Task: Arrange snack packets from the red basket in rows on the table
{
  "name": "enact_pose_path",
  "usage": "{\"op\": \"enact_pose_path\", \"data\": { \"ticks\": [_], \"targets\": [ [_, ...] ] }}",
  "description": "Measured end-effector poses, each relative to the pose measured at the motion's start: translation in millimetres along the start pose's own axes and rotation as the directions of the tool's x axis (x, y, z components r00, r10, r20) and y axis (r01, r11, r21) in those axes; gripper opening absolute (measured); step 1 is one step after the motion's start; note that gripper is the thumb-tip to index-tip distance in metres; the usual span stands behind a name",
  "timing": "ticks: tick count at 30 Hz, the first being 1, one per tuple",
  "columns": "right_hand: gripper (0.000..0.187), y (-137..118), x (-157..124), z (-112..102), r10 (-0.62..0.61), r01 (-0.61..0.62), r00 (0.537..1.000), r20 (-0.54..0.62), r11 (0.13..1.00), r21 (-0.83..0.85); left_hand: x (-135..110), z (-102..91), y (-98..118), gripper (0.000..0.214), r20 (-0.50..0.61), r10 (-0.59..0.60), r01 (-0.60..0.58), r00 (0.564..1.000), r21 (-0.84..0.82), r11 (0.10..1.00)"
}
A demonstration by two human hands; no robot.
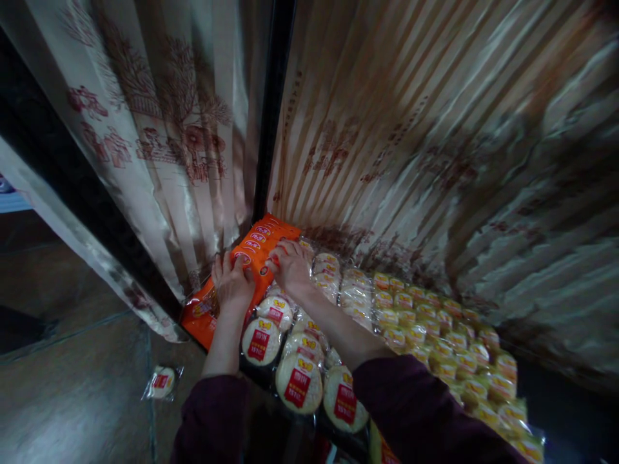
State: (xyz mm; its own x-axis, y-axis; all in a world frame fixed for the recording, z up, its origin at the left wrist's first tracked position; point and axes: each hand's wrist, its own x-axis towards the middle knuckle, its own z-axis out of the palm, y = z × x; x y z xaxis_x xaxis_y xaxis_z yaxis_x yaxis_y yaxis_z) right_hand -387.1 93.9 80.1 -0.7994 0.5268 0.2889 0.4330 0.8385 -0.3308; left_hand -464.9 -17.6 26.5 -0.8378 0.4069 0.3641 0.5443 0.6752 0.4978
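Note:
My left hand lies on a row of orange packets, its fingers spread over their near side. Beside it, my right hand has its fingers bent round the edge of an orange packet, with a bit of orange showing between them. The packets stand close together in the corner, printed with a white-edged oval logo. Just this side of them are rows of round white crackers in clear wrappers with red labels. My right forearm passes over these rows and hides some of them.
Many small yellow-wrapped snacks stand in rows at the right. One wrapped cracker lies on the tiled floor. Pleated printed curtains hang behind, with a dark upright post at the corner.

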Motion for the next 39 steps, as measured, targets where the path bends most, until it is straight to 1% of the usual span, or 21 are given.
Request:
{"op": "enact_pose_path", "data": {
  "ticks": [1,2,3,4,6,8,10,12,14,16,19,21,23,24,26,27,30,33,35,37,39],
  "targets": [
    [0.021,-3.9,-9.3,-4.3,-0.011,0.010,1.000,0.006,0.999,0.042,0.6,-2.4,-0.9,0.040,0.002,-0.007,0.007,1.000,-0.008,1.000],
    [0.023,-8.2,-19.2,-8.0,0.017,-0.020,0.999,0.033,0.996,0.090,1.3,-4.8,-2.0,0.039,0.005,-0.012,0.012,1.000,-0.017,1.000],
    [0.024,-12.9,-29.2,-11.0,0.052,-0.063,0.996,0.078,0.988,0.141,2.1,-7.3,-3.2,0.039,0.014,-0.013,0.014,1.000,-0.027,1.000],
    [0.026,-17.7,-38.5,-13.2,0.059,-0.083,0.989,0.136,0.980,0.182,2.9,-9.6,-4.6,0.039,0.031,-0.006,0.008,1.000,-0.039,0.999],
    [0.028,-27.1,-52.8,-15.7,0.072,-0.116,0.976,0.205,0.970,0.214,4.5,-13.7,-8.5,0.037,0.079,0.025,-0.019,0.997,-0.074,0.997],
    [0.029,-34.6,-59.3,-17.4,0.070,-0.118,0.971,0.230,0.972,0.202,4.8,-17.3,-13.7,0.036,0.103,0.064,-0.052,0.993,-0.110,0.993],
    [0.029,-39.3,-58.6,-19.2,0.082,-0.119,0.966,0.246,0.983,0.138,2.9,-21.0,-19.8,0.036,0.075,0.092,-0.082,0.993,-0.124,0.989],
    [0.030,-41.4,-54.0,-20.7,0.111,-0.123,0.958,0.263,0.992,0.027,-1.3,-24.4,-26.0,0.035,0.050,0.123,-0.117,0.991,-0.110,0.987],
    [0.031,-42.5,-48.9,-20.5,0.118,-0.097,0.953,0.280,0.992,-0.085,-6.8,-26.9,-31.1,0.033,0.073,0.157,-0.151,0.985,-0.081,0.985],
    [0.030,-43.8,-45.2,-18.1,0.096,-0.049,0.947,0.305,0.986,-0.159,-11.9,-28.0,-34.2,0.033,0.111,0.171,-0.166,0.979,-0.050,0.985],
    [0.030,-45.8,-42.2,-12.6,0.095,-0.032,0.933,0.348,0.983,-0.181,-15.2,-27.5,-35.5,0.034,0.133,0.160,-0.158,0.978,-0.026,0.987],
    [0.030,-45.1,-41.4,-9.8,0.076,-0.033,0.929,0.361,0.992,-0.125,-13.7,-26.9,-35.1,0.034,0.136,0.144,-0.141,0.980,-0.029,0.990],
    [0.031,-41.9,-42.6,-8.6,0.001,0.009,0.947,0.321,0.999,-0.031,-10.4,-27.3,-33.7,0.033,0.125,0.123,-0.118,0.984,-0.046,0.992],
    [0.031,-39.3,-44.6,-8.8,-0.045,0.042,0.962,0.269,0.999,0.018,-8.8,-28.0,-32.0,0.032,0.112,0.117,-0.110,0.987,-0.063,0.992],
    [0.031,-33.5,-52.7,-11.0,-0.113,0.102,0.986,0.121,0.990,0.094,-7.6,-31.0,-25.9,0.032,0.064,0.126,-0.118,0.990,-0.119,0.986],
    [0.031,-30.7,-59.3,-13.1,-0.121,0.116,0.992,0.037,0.986,0.120,-8.9,-33.1,-21.1,0.034,0.033,0.140,-0.134,0.990,-0.153,0.979],
    [0.034,-25.2,-90.4,-22.4,-0.059,0.093,0.981,-0.186,0.979,0.181,-23.7,-41.4,-1.6,0.038,-0.038,0.222,-0.224,0.974,-0.234,0.946],
    [0.039,-26.7,-136.6,-32.7,0.044,0.020,0.948,-0.316,0.981,0.195,-51.3,-50.5,15.7,0.037,-0.007,0.362,-0.354,0.932,-0.238,0.905],
    [0.042,-32.1,-170.8,-36.9,0.059,-0.007,0.942,-0.332,0.988,0.157,-71.1,-56.3,20.8,0.038,-0.004,0.373,-0.365,0.928,-0.210,0.907],
    [0.044,-39.7,-201.7,-37.2,0.066,-0.041,0.952,-0.298,0.995,0.087,-88.6,-61.2,21.3,0.043,0.010,0.375,-0.368,0.927,-0.173,0.914],
    [0.045,-46.6,-223.9,-32.9,0.066,-0.066,0.966,-0.252,0.998,0.010,-103.6,-64.5,19.6,0.047,0.026,0.360,-0.352,0.932,-0.158,0.922]
  ]
}}
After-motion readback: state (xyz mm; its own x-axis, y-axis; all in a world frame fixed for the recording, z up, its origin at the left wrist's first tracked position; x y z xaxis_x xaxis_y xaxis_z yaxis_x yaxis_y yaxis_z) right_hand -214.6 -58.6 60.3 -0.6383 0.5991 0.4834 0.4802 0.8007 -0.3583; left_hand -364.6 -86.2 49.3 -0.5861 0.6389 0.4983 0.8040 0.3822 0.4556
